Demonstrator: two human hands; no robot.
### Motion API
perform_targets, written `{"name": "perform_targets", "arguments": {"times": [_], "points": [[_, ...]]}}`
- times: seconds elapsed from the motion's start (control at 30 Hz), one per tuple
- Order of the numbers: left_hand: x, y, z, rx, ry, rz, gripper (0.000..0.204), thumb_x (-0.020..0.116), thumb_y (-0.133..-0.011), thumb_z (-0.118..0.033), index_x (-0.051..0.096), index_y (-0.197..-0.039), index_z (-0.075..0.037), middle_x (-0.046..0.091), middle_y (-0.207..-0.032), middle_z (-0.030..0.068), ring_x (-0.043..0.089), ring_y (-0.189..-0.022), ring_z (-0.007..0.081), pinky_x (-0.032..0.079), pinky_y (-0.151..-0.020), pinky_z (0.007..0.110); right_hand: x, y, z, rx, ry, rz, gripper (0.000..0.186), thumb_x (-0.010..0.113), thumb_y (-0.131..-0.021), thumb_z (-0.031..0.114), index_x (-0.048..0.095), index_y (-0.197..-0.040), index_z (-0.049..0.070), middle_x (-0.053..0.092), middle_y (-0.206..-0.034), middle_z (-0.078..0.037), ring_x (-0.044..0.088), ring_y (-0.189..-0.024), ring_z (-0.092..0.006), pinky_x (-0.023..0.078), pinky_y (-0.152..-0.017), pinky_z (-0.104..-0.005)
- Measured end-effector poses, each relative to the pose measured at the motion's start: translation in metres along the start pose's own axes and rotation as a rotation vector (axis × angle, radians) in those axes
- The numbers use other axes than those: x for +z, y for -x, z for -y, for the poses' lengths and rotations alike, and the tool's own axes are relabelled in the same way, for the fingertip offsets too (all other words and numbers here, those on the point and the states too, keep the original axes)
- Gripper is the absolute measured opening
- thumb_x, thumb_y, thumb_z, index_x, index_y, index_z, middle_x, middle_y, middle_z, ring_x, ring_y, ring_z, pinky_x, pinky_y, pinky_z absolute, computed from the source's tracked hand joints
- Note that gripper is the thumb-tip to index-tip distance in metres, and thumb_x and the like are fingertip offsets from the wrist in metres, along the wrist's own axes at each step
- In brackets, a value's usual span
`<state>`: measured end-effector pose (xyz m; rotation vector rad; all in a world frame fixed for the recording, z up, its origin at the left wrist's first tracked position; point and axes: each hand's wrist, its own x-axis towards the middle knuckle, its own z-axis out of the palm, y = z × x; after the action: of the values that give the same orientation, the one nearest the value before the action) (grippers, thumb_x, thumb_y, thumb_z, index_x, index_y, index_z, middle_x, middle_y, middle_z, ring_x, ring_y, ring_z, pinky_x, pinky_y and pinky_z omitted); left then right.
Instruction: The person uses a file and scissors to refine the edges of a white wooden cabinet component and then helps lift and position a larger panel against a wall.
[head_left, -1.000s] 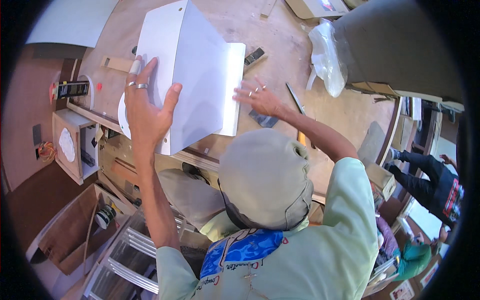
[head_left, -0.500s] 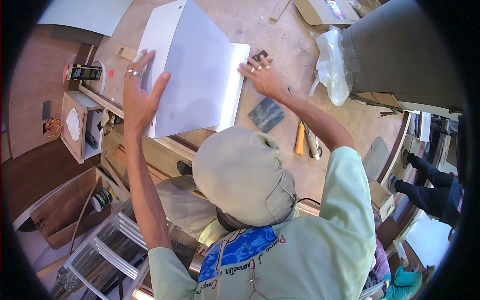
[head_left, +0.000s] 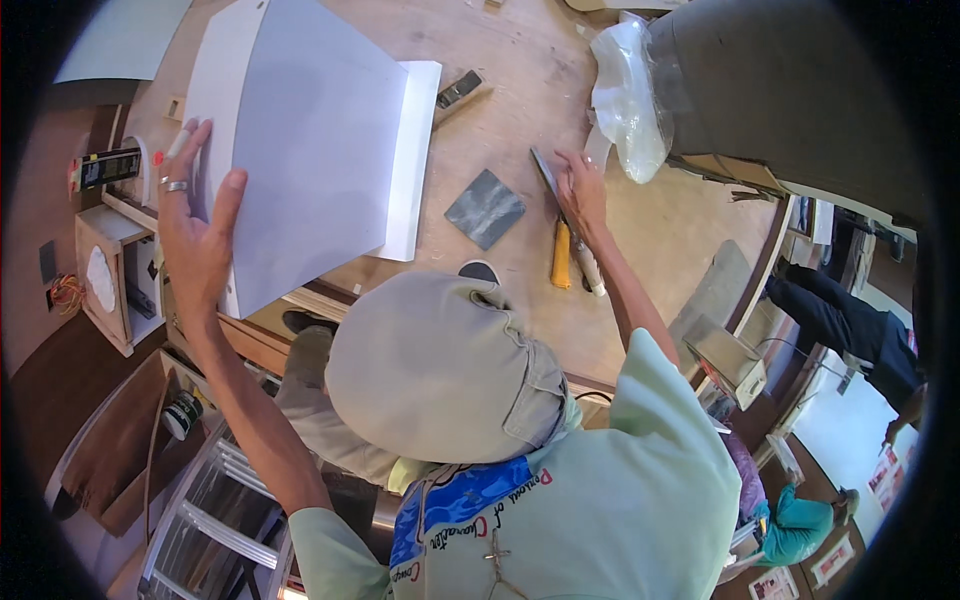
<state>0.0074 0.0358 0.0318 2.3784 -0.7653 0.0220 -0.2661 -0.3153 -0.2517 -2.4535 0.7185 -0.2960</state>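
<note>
My left hand point(head_left: 200, 225) lies spread against the near-left side of a white box-like panel piece point(head_left: 320, 150), thumb along its edge. To the right, my right hand point(head_left: 582, 195) is over the dark blade of a long tool with a pale handle point(head_left: 588, 268); its fingers look apart, and whether they touch the blade is unclear. A yellow-handled tool point(head_left: 561, 255) lies alongside. Between the hands is a dark grey square sheet point(head_left: 485, 208). Beyond it, by the box's white flange point(head_left: 413, 160), sits a small dark block-shaped tool point(head_left: 459, 90).
The wooden worktop point(head_left: 520, 60) carries crumpled clear plastic point(head_left: 635, 110) beside a large dark curved object point(head_left: 790, 100). An aluminium ladder point(head_left: 215, 535) and an open wooden box point(head_left: 120, 450) stand at lower left. Other people point(head_left: 835, 320) are at the far right.
My right hand has left the area of the dark block beside the box and moved right and nearer, to the long tool. My left hand stays on the box. The view has shifted.
</note>
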Motion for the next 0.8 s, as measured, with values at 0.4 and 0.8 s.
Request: {"name": "perform_targets", "arguments": {"times": [0.4,0.8], "points": [[-0.001,-0.002,0.007,0.055,0.025,-0.020,0.054,0.072,-0.089,-0.029,0.058,-0.137,-0.009,0.054,-0.143,0.0177,0.050,-0.132,0.0315,0.036,-0.113,0.043,0.004,0.053,-0.003,0.218,0.035,0.090,0.027,0.058,-0.094,0.015,0.059,-0.119,0.004,0.064,-0.107,-0.021,0.063,-0.099,-0.0391,0.050,-0.086,-0.0469],[-0.001,-0.003,0.011,0.053,0.020,-0.054,0.056,0.076,-0.084,-0.032,0.061,-0.134,-0.010,0.055,-0.141,0.0174,0.053,-0.129,0.0324,0.042,-0.108,0.042,0.050,0.033,0.123,-0.066,-0.227,0.374,0.057,0.049,-0.097,0.009,0.040,-0.153,0.020,0.058,-0.107,-0.023,0.060,-0.094,-0.0430,0.048,-0.084,-0.0479]]}}
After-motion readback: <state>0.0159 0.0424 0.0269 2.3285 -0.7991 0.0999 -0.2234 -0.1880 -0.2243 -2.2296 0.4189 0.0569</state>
